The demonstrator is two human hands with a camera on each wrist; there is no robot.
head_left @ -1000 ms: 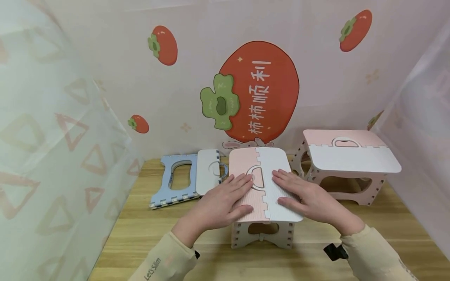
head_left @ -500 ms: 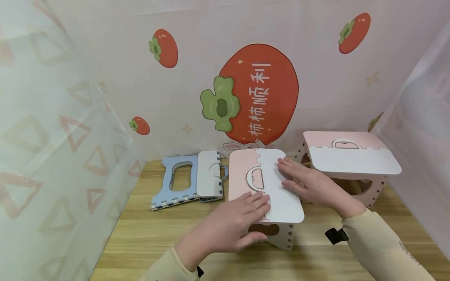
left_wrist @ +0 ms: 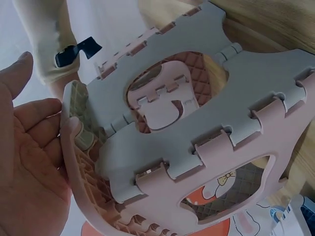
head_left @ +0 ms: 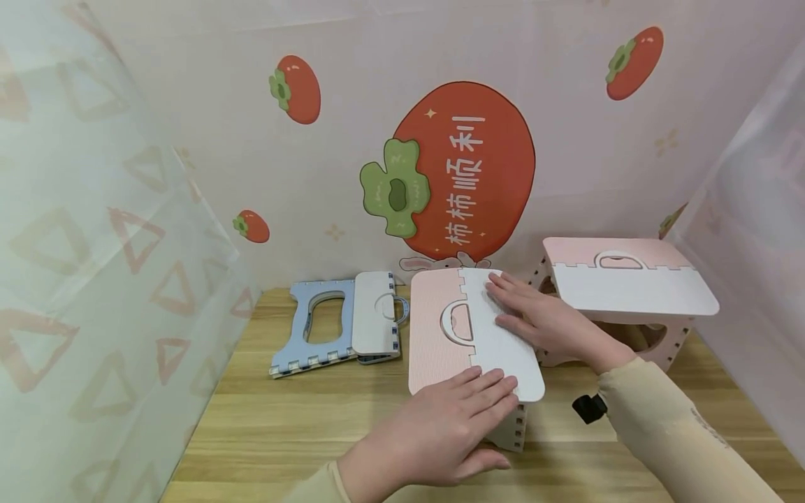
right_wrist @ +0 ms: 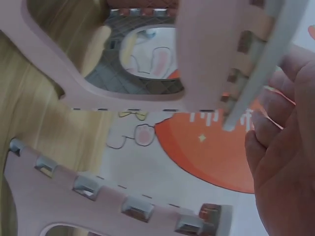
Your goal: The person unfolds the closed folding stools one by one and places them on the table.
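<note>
From left to right, on a wood-grain tabletop (head_left: 295, 440): a blue-and-white plastic step stool (head_left: 371, 323), lying folded, with a hollow blue leg frame and a blue arched handle at its right edge. On the pale printed backdrop (head_left: 352, 42) behind, a large red persimmon (head_left: 497, 175) with green calyx and the white characters 柿柿顺利 (head_left: 464, 180), running from bottom to top. In front, left hand (head_left: 448, 425), fingers straight and side by side, thumb apart, laid over the near edge of an upright, opened-out pink-and-white plastic folding stool (head_left: 487, 339). Top rectangular with rounded corners, pink half at left, white half at right, toothed seam between; white arched handle (head_left: 446, 321) on the pink side; below, pink and pale grey hinged leg panels with rounded openings. On its white half, right hand (head_left: 544, 311), fingers straight and close together, thumb slightly apart. Farther right, partly behind the forearm, a second pink-and-white folding stool (head_left: 635, 286), upright, pink half to the rear. On the beige right sleeve (head_left: 666, 419), lettering too faint to read.
</note>
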